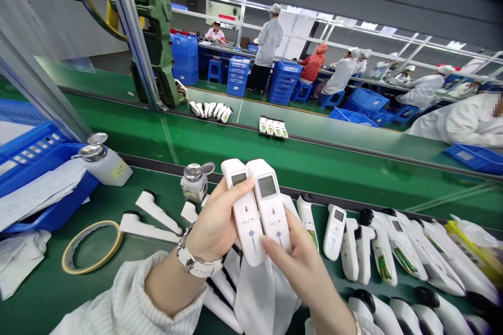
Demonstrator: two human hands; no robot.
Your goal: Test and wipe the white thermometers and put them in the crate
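Two white handheld thermometers with small grey screens are held side by side, upright, at the middle of the view. My left hand [215, 220], with a white watch on its wrist, wraps round the left thermometer [248, 225], its thumb reaching across the top near the screen. The right thermometer [271, 204] is gripped by my right hand [301, 251], whose thumb lies on the lower handle. A white cloth [261, 293] hangs below the two thermometers, partly behind my right hand.
Rows of white thermometers [404, 251] lie at the right. At the left are a tape roll [69, 264], a blue crate [74, 193] with papers and a white dispenser bottle [112, 167]. Another dispenser [194, 188] stands behind my left hand. A conveyor [334, 156] runs beyond.
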